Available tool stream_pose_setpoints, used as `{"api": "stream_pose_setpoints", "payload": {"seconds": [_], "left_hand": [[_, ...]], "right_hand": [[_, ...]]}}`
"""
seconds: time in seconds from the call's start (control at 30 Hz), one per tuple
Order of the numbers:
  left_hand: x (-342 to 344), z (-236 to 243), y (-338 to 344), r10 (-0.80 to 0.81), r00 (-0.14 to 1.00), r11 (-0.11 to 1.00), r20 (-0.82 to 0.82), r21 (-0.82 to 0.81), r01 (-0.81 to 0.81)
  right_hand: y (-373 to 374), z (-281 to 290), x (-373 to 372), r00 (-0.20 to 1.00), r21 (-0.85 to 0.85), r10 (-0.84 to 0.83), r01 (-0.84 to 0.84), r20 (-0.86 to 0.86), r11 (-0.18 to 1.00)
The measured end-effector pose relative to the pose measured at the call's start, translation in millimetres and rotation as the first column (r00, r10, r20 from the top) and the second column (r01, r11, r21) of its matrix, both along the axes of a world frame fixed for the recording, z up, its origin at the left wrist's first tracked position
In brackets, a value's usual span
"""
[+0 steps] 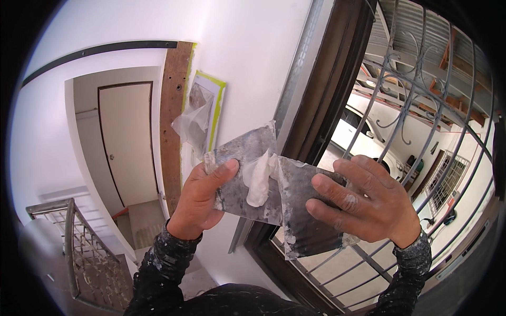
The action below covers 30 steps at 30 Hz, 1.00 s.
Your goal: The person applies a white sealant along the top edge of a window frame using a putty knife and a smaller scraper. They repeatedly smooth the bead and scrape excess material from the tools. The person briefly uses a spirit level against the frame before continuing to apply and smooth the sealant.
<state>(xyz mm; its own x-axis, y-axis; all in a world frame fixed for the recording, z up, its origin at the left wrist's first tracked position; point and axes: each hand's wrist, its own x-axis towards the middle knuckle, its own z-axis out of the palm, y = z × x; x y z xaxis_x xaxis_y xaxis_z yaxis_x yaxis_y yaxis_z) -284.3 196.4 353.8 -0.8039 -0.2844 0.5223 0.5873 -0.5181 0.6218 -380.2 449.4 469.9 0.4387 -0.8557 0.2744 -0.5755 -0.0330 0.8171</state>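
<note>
One square, mottled grey metal plate (232, 197) gripped in the left hand (197, 197), thumb on top. One darker grey metal plate (301, 210) at its right edge, held by the right hand (371, 203), fingers splayed across its face, thumb hidden. Thick, elongated white paste lump (258, 184) on the first plate. Probably at the gathering stage: paste loaded, not yet spread. Remaining work: can't tell. Further out: smooth white wall (247, 68), dark brown window frame (334, 79), grey scrolled metal grille (416, 84).

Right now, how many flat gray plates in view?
2: left plate in the left hand, bearing white paste; right plate in the right hand.
</note>
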Motion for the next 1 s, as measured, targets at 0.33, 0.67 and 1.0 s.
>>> {"api": "stream_pose_setpoints", "payload": {"seconds": [0.33, 0.67, 1.0], "left_hand": [[-18, -4, -37, -0.031, 0.998, 0.995, 0.049, -0.093, 0.036], [-67, -24, -85, -0.309, 0.951, 0.925, 0.027, 0.241, 0.294], [-125, -52, -97, -0.504, 0.862, 0.850, 0.057, 0.209, 0.483]], "right_hand": [[-35, 8, 2, 0.993, 0.125, -0.101, 0.107, -0.053, 0.986], [-55, 183, -41, 0.997, -0.702, 0.065, -0.021, 0.036, 0.712], [-128, 379, -106, 0.996, -0.908, -0.071, 0.085, 0.061, 0.409]]}}
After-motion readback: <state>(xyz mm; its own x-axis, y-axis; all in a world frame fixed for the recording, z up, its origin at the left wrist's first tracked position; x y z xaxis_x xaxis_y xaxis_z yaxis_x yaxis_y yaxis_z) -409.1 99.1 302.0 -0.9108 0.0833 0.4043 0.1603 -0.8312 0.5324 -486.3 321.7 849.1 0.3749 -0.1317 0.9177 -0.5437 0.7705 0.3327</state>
